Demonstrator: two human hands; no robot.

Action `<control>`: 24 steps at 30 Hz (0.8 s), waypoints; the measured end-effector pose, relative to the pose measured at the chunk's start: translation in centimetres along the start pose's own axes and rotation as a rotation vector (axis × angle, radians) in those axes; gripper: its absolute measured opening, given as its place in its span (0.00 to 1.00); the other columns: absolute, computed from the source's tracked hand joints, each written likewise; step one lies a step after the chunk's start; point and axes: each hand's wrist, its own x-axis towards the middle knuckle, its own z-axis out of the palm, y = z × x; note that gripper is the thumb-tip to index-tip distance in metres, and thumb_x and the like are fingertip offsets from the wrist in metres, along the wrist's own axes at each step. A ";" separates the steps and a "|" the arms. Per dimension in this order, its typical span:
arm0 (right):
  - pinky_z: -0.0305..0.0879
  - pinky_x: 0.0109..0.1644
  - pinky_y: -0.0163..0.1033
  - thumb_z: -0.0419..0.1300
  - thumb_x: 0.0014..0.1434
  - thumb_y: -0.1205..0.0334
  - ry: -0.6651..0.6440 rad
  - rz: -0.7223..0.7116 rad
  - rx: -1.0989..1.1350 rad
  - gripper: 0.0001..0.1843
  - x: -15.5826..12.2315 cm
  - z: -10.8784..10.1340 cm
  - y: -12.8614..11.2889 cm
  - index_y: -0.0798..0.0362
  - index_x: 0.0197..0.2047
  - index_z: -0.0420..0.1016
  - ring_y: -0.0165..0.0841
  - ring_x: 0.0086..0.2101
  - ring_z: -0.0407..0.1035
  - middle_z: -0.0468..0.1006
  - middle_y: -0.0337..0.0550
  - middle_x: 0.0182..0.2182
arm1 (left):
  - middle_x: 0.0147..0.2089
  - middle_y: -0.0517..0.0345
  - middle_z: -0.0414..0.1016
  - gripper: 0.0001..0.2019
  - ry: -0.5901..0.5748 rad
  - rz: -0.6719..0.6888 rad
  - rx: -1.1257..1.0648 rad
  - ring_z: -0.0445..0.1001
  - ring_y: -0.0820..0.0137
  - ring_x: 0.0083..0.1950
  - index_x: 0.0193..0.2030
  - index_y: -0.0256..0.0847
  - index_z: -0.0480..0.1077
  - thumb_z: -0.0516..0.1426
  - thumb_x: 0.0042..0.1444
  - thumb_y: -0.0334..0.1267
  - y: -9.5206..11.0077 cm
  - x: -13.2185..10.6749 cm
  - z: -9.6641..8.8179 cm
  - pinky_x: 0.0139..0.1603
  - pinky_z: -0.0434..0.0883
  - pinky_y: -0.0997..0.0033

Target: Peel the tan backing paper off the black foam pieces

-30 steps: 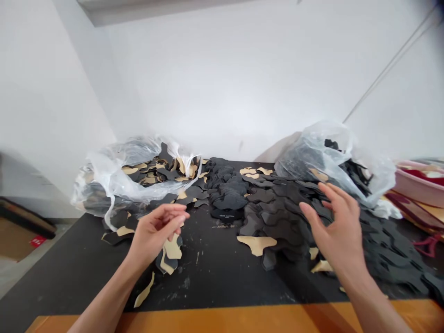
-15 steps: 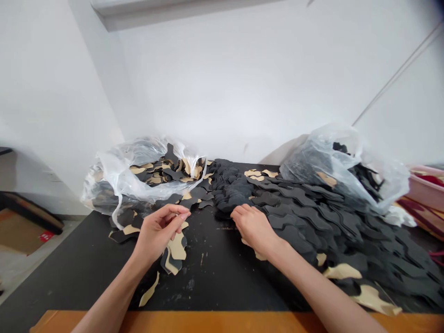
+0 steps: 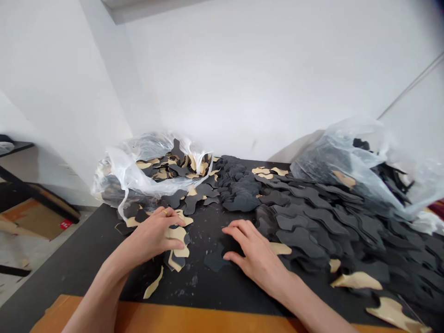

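My left hand point(image 3: 156, 236) is over a small pile of cream and dark wavy cut pieces point(image 3: 178, 252), thumb and fingers apart; whether it touches the top piece I cannot tell. To its right, my right hand point(image 3: 253, 252) is open, thumb and fingers spread, beside a single dark wavy piece point(image 3: 215, 260) lying flat on the black table point(image 3: 204, 289). Part of that piece may be hidden by the hand. Beyond my hands, a row of overlapping dark pieces point(image 3: 237, 185) runs back toward the wall.
An open clear plastic bag point(image 3: 138, 182) of cream and dark pieces stands back left. Another clear bag point(image 3: 319, 152) with dark pieces is back right. Overlapping dark pieces point(image 3: 322, 226) cover the table's right side. A cardboard strip point(image 3: 173, 319) lines the near edge.
My left hand has opened from a pinch over the cream pieces. My right hand has come back from the dark row toward me and opened; a dark piece now shows beside it. The view shifted left.
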 end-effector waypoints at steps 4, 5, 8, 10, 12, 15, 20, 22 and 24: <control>0.70 0.48 0.45 0.62 0.62 0.68 -0.023 -0.027 0.010 0.11 -0.2 0.0 -0.1 0.50 0.48 0.72 0.40 0.45 0.68 0.72 0.46 0.46 | 0.45 0.51 0.74 0.09 -0.023 -0.010 -0.002 0.71 0.54 0.50 0.39 0.46 0.77 0.62 0.52 0.44 -0.1 0.2 0.2 0.50 0.67 0.60; 0.70 0.47 0.44 0.62 0.62 0.69 -0.025 -0.030 0.019 0.10 -0.3 0.1 -0.1 0.50 0.47 0.73 0.40 0.44 0.68 0.73 0.45 0.45 | 0.45 0.52 0.74 0.08 -0.009 -0.007 -0.006 0.72 0.55 0.49 0.38 0.46 0.77 0.61 0.53 0.43 -0.1 0.4 0.3 0.49 0.67 0.61; 0.70 0.46 0.44 0.62 0.62 0.68 -0.003 -0.035 0.043 0.09 -0.4 0.4 0.1 0.50 0.46 0.74 0.39 0.44 0.69 0.74 0.45 0.44 | 0.40 0.56 0.75 0.07 0.046 0.004 -0.033 0.73 0.61 0.43 0.32 0.45 0.74 0.58 0.57 0.43 0.2 0.7 0.5 0.43 0.67 0.67; 0.70 0.46 0.44 0.63 0.62 0.68 0.012 -0.038 0.064 0.09 -0.5 0.6 0.3 0.49 0.45 0.74 0.39 0.43 0.70 0.75 0.44 0.43 | 0.35 0.58 0.75 0.09 0.113 -0.005 -0.102 0.72 0.64 0.38 0.31 0.44 0.73 0.58 0.58 0.44 0.5 0.9 0.7 0.37 0.65 0.70; 0.70 0.45 0.44 0.63 0.62 0.68 0.032 -0.032 0.092 0.08 -0.5 0.7 0.4 0.49 0.45 0.75 0.39 0.42 0.70 0.75 0.44 0.41 | 0.32 0.59 0.75 0.11 0.217 -0.040 -0.225 0.71 0.66 0.34 0.32 0.43 0.74 0.58 0.59 0.46 0.8 1.0 0.8 0.33 0.64 0.72; 0.70 0.47 0.44 0.60 0.64 0.68 0.094 -0.025 0.158 0.08 -0.6 0.6 0.5 0.49 0.45 0.75 0.39 0.43 0.70 0.76 0.44 0.42 | 0.31 0.59 0.75 0.12 0.380 -0.094 -0.389 0.70 0.68 0.32 0.35 0.42 0.74 0.59 0.58 0.48 1.3 1.2 0.9 0.31 0.63 0.73; 0.69 0.49 0.43 0.56 0.67 0.67 0.220 -0.041 0.301 0.07 -0.7 -0.1 0.4 0.50 0.45 0.75 0.37 0.44 0.71 0.76 0.46 0.43 | 0.30 0.61 0.75 0.11 0.493 -0.120 -0.361 0.70 0.69 0.30 0.36 0.42 0.71 0.58 0.60 0.48 1.7 1.3 0.6 0.31 0.65 0.75; 0.69 0.48 0.42 0.56 0.67 0.67 0.237 -0.040 0.332 0.07 -0.7 -0.3 0.4 0.50 0.45 0.75 0.37 0.44 0.71 0.76 0.46 0.43 | 0.37 0.58 0.78 0.11 0.499 -0.109 -0.379 0.72 0.69 0.32 0.38 0.43 0.69 0.56 0.61 0.49 1.9 1.3 0.2 0.33 0.70 0.74; 0.69 0.47 0.42 0.56 0.67 0.66 0.242 -0.034 0.355 0.07 -0.7 -0.4 0.5 0.50 0.45 0.76 0.37 0.44 0.71 0.76 0.46 0.42 | 0.48 0.55 0.78 0.11 0.521 -0.087 -0.426 0.74 0.68 0.34 0.38 0.44 0.68 0.56 0.61 0.50 2.2 1.4 -0.4 0.33 0.73 0.73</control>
